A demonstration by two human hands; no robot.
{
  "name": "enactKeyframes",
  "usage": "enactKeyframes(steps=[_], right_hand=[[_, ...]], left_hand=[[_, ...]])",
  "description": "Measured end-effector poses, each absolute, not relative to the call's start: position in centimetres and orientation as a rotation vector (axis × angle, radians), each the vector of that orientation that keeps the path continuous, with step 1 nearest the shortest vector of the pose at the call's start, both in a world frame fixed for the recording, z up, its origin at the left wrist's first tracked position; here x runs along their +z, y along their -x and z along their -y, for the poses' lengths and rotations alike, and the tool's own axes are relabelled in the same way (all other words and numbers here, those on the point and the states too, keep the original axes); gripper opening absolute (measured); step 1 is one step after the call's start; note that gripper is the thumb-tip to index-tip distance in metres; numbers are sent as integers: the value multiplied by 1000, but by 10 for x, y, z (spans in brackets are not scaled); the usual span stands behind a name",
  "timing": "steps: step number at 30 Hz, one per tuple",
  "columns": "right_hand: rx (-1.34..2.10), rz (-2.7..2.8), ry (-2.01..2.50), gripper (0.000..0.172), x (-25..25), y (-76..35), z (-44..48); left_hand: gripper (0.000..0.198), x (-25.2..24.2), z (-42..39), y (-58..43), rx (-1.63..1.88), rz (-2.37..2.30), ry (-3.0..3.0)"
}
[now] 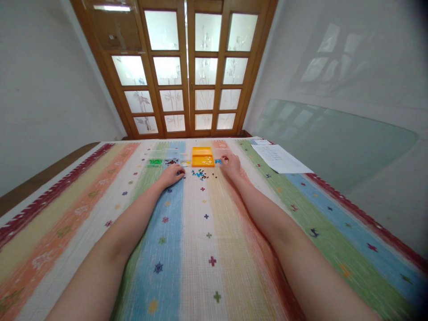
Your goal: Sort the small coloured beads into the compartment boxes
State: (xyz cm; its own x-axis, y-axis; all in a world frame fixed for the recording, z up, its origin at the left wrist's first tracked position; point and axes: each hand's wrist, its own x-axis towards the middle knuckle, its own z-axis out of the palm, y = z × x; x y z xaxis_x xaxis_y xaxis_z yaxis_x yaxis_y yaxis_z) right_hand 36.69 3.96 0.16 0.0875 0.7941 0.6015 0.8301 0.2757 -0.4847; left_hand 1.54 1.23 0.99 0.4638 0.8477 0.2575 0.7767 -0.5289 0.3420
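Both my arms stretch far out over a striped, many-coloured cloth point(200, 249). My left hand point(172, 174) rests knuckles up on the cloth, fingers curled with the tips pinched together beside a scatter of tiny coloured beads point(202, 174). My right hand point(230, 164) lies to the right of an orange tray point(202, 157), fingers bent and tips down on the cloth near small blue pieces. What either hand holds is too small to see. Clear compartments with green beads point(155, 162) and dark red beads point(171, 162) stand left of the tray.
A white printed sheet point(281, 158) lies at the far right of the cloth. A wooden double door with frosted panes point(187, 71) stands beyond the far edge. Grey walls close in on both sides.
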Motion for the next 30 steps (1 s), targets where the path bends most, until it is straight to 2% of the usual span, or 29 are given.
enactKeyframes(steps=[3,9,17,30], right_hand=[[-77,1646,1586,35,-5,-370,-42],[-118,1720,1521,25,-12,-364,-45],[-49,1834,1499,24,-15,-351,-41],[-75,1931,1427,22,-16,-340,-36]], left_hand=[[16,10,-13,-16,589,-1414,-2542],[17,5,-13,-12,708,-1479,-2463],[19,2,-13,-9,872,-1520,-2320],[28,-10,-49,30,1554,-1681,-1581]])
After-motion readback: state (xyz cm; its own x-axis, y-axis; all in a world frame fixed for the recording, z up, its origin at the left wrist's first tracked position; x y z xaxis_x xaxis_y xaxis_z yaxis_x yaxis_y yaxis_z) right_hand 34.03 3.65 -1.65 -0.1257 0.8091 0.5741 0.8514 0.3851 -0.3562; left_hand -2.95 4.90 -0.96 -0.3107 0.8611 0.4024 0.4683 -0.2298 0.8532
